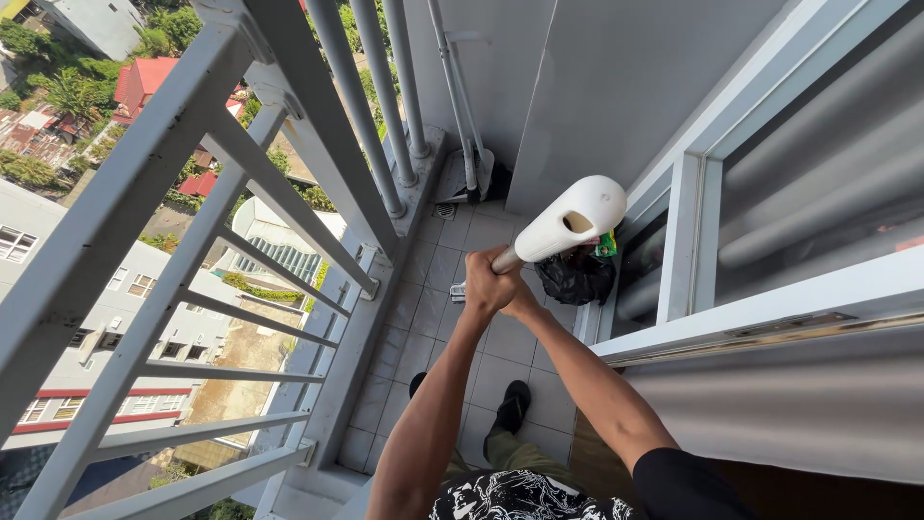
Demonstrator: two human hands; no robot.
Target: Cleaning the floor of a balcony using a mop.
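Both my hands grip a metal pole with a white plastic handle end [576, 218] that points up toward the camera. My left hand [484, 285] wraps around the pole just below the white handle. My right hand [521, 300] sits right behind it, mostly hidden, and seems to hold the same pole. The pole runs down toward the tiled balcony floor [438, 318]; its lower end [458, 290] shows just left of my hands.
A grey metal railing [241, 164] closes the balcony on the left, with buildings far below. A black bag [575, 275] lies by the sliding window frame [685, 241] on the right. Another pole tool [466, 144] stands in the far corner. My feet in black shoes [511, 404] are on the tiles.
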